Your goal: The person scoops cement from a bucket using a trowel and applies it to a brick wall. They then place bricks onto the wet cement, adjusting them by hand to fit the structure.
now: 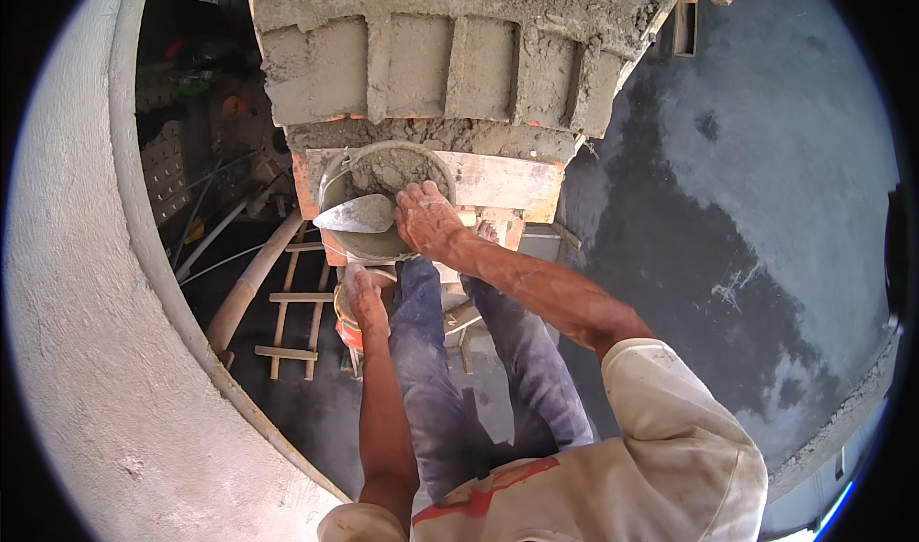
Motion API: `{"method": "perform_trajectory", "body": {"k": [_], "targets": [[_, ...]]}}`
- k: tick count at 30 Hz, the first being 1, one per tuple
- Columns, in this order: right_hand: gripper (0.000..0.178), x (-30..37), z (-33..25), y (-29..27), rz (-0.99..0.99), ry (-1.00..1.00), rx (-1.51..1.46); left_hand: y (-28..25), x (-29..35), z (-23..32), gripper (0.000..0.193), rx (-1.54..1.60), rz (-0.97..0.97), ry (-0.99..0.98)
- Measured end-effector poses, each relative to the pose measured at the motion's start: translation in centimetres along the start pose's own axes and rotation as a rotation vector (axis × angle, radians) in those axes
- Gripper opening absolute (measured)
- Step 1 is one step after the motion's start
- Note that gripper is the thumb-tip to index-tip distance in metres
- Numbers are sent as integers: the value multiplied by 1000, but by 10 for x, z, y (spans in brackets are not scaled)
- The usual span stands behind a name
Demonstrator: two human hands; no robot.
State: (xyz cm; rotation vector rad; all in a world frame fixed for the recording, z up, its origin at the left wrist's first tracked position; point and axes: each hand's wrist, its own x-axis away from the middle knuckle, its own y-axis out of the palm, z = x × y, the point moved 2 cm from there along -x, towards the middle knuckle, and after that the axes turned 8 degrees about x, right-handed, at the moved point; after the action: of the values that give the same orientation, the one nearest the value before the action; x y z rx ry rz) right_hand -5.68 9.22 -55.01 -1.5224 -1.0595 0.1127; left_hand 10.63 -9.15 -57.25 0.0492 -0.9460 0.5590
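Trowel (356, 214) is gripped by the right hand (431, 221), the nearer one, its long axis laid crosswise over the bucket (334, 186), blade leftward; the left hand (367, 301) is placed by the bucket's near edge, its grip unclear

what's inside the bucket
Grey mortar sits in the bucket. The trowel and right hand hide part of the interior; the bottom beneath the mortar cannot be seen.
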Motion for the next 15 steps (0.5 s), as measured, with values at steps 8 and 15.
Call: {"method": "perform_trajectory", "body": {"k": [8,15], "targets": [[60,125,29,-37,-13,386,-809,-4,-91,5,92,363,-7,-242],[58,252,58,31,41,948,-1299,39,-86,25,97,508,-17,-15]]}}
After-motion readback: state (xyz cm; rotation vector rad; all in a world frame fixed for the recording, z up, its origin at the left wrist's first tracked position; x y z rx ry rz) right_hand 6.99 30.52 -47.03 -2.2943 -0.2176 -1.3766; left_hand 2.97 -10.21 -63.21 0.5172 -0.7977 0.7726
